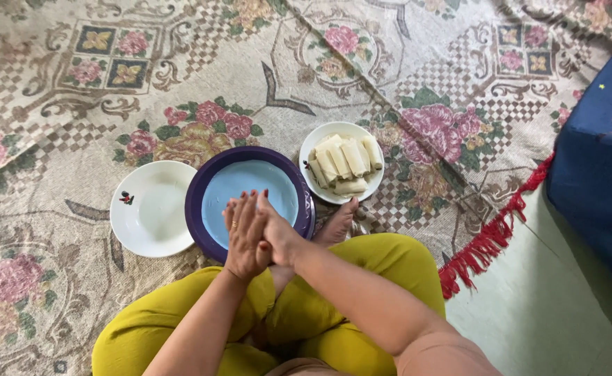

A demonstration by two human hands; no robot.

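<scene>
Since both palms press flat together just above its near rim, gripping nothing, the purple bowl (pixel 249 202) lies untouched; the left hand (pixel 245 237) meets the right hand (pixel 278 233). It looks rigid, light, best lifted by its rim. A white plate (pixel 151 209) touches the bowl's left side; a plate of pale rolls (pixel 342 167) sits just right.

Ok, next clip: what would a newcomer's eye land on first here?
Probably the two hands pressed palm to palm, left hand against right hand, over the near rim of a purple basin with a pale blue inside. Right of it sits a white plate of pale rolled wraps, left of it an empty white dish, all on a floral rug.
</scene>
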